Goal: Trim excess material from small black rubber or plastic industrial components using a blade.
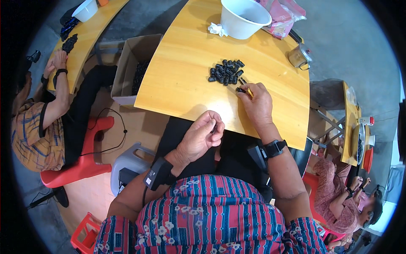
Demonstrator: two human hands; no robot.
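A heap of small black moulded parts (pixel 226 71) lies on the yellow wooden table in front of me. At the heap's near right edge, my right hand (pixel 259 103) is closed round a thin yellow-handled tool (pixel 251 92), its kind hard to tell. A black part (pixel 240 89) shows at the same fingertips, touched or pinched. My left hand (pixel 202 136) is raised over my lap just before the table's near edge, fingers curled in. Something small and dark shows between its thumb and fingers, mostly hidden.
On the table (pixel 177 72) stand a white tub (pixel 245 21), crumpled tissue (pixel 218 29), a pink bag (pixel 283 19) and a lidded cup (pixel 300 56). A cardboard box (pixel 127 72) with black parts sits left. Co-workers sit at tables left and right; a grey stool (pixel 132 163) stands beside me.
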